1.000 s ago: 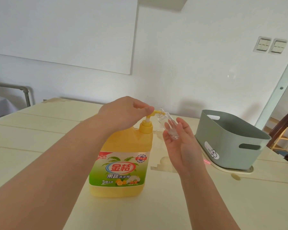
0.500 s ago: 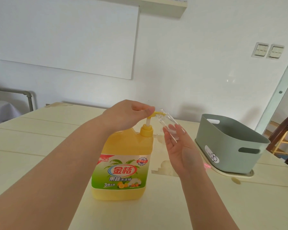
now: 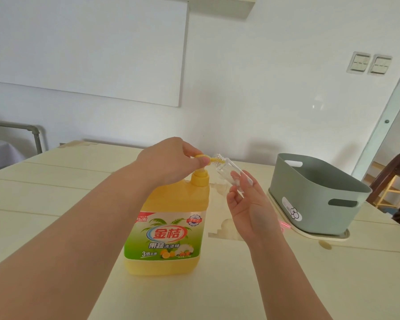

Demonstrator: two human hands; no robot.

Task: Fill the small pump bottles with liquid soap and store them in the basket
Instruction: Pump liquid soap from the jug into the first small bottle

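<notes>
A big yellow soap jug (image 3: pixel 169 225) with a green label stands in the middle of the table. My left hand (image 3: pixel 169 160) lies over its pump head, thumb and fingers curled round the yellow nozzle. My right hand (image 3: pixel 247 204) holds a small clear bottle (image 3: pixel 229 172), tilted, with its open threaded neck at the nozzle tip. The small bottle has no pump cap on it. A grey-green basket (image 3: pixel 314 199) sits at the right on a cream tray; its inside is hidden.
The pale yellow table (image 3: pixel 56 199) runs back to a white wall. A wooden chair (image 3: pixel 393 172) stands past the basket at the right edge. A metal rail (image 3: pixel 30 132) is at the far left.
The pump head has risen from its pressed-down position, and my left hand rose with it. My right hand keeps the small bottle at the nozzle.
</notes>
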